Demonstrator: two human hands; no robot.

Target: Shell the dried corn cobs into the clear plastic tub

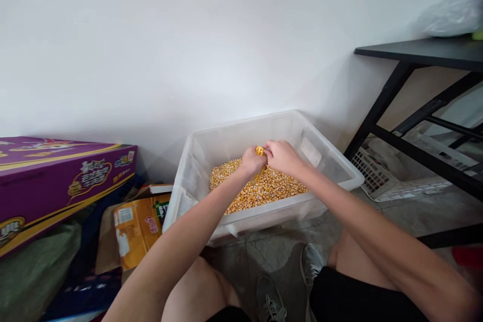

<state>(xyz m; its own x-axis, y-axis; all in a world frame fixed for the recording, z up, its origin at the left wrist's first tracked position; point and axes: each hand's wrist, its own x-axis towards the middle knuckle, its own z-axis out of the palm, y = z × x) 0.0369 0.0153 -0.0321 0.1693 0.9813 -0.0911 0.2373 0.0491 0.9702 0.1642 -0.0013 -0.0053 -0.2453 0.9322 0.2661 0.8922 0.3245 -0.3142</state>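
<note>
My left hand [252,162] and my right hand [283,157] meet above a clear plastic bin [241,130], both closed around a yellow corn cob [259,151]. Only the cob's tip shows between my fingers; the rest is hidden by my hands. Below them, a layer of loose yellow-orange corn kernels [260,190] covers the bin's floor. My hands are just above the kernels, and I cannot tell whether they touch them.
A purple printed carton [56,181] and a torn yellow package [138,229] stand left of the bin. To the right are a black metal table [415,53], with a plastic bag [451,15] on top, and a white plastic crate [373,173] beneath. My sneakers [268,298] rest on the concrete floor.
</note>
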